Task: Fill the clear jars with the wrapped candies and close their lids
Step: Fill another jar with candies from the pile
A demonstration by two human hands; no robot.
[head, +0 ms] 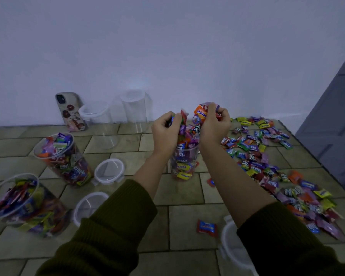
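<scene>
- Nearest, a clear round lid (230, 250) and a lone red wrapped candy (206, 229) lie on the tan tiled floor (187, 222).
- At left, two candy-filled clear jars (18, 202) stand open.
- In the middle, the left hand (165, 128) and the right hand (213, 122) each clutch a bunch of wrapped candies above a heaped clear plastic jar (184, 162).
- To the right, loose colourful candies (277, 176) are scattered.
- Farthest, two empty clear jars (134, 108) stand by the wall.

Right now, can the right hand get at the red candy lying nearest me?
Probably yes: the red candy lies uncovered, nothing on it, but the right hand is holding candies.
</scene>
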